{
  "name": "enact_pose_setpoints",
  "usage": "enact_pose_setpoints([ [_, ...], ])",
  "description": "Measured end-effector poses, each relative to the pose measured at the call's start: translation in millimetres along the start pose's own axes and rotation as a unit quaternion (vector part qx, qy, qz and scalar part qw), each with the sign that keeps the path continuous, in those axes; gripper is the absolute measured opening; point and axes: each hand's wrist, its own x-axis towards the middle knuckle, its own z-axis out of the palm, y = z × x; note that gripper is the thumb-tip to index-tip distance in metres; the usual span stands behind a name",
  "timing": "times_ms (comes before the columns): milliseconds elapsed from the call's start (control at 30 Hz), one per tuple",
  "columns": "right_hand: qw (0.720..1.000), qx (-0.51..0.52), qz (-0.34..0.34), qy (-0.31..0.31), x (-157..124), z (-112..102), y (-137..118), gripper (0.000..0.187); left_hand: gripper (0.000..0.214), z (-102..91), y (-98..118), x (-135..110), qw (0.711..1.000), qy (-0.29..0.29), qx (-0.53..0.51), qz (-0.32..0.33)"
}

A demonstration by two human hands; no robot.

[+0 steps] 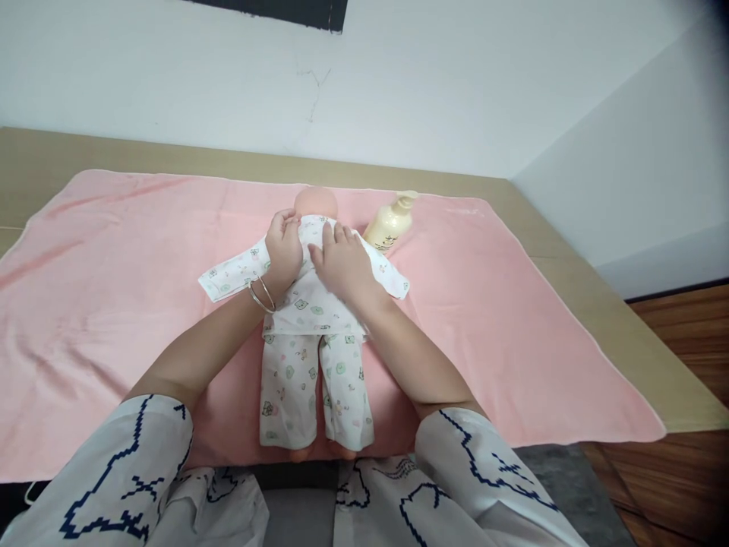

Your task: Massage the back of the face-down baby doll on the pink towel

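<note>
A baby doll (317, 202) lies stretched out, its bare round head away from me. It wears a white long-sleeved shirt (310, 308) with small printed figures and matching trousers (289, 391). Its arms reach out to both sides, and its feet just show below the trouser legs. At the collar, on the left shoulder side, my left hand (285, 247) rests with curled fingers; what they pinch, if anything, is hidden. My right hand (345, 262) lies flat on the upper shirt, fingers stretched towards the neckline. A metal bangle (262, 295) circles my left wrist.
A pink blanket (142, 304) covers most of the wooden table (569, 281) under the doll. A cream pump bottle (391, 220) leans beyond the doll's right-hand sleeve. Behind the table rises a white wall (228, 91).
</note>
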Motion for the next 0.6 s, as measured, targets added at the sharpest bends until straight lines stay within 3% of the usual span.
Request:
enact_pose_setpoints([
  [133, 0.992, -0.026, -0.123, -0.023, -15, 2, -18, 0.055, 0.015, -0.1, 0, 1, 1.0, -0.012, 0.004, -0.019],
  [233, 0.984, 0.017, -0.177, -0.026, -1, 3, -5, 0.051, 0.016, -1.1, 0, 0, 1.0, -0.015, 0.016, -0.008],
  [300, 0.985, 0.056, -0.165, -0.012, 12, 3, 9, 0.048, 0.016, -2.1, 2, -1, 0.999, -0.02, 0.029, 0.006],
  [367, 0.991, 0.075, -0.11, 0.003, 19, 3, 18, 0.05, 0.015, -2.9, 5, -4, 0.999, -0.029, 0.04, 0.017],
  [500, 0.999, 0.021, 0.006, 0.034, 5, 5, 4, 0.061, 0.014, -3.3, 8, -7, 0.997, -0.038, 0.054, 0.031],
  [600, 0.999, -0.019, -0.027, 0.043, -9, 7, -12, 0.056, 0.014, -3.3, 4, -5, 0.997, -0.037, 0.06, 0.029],
])
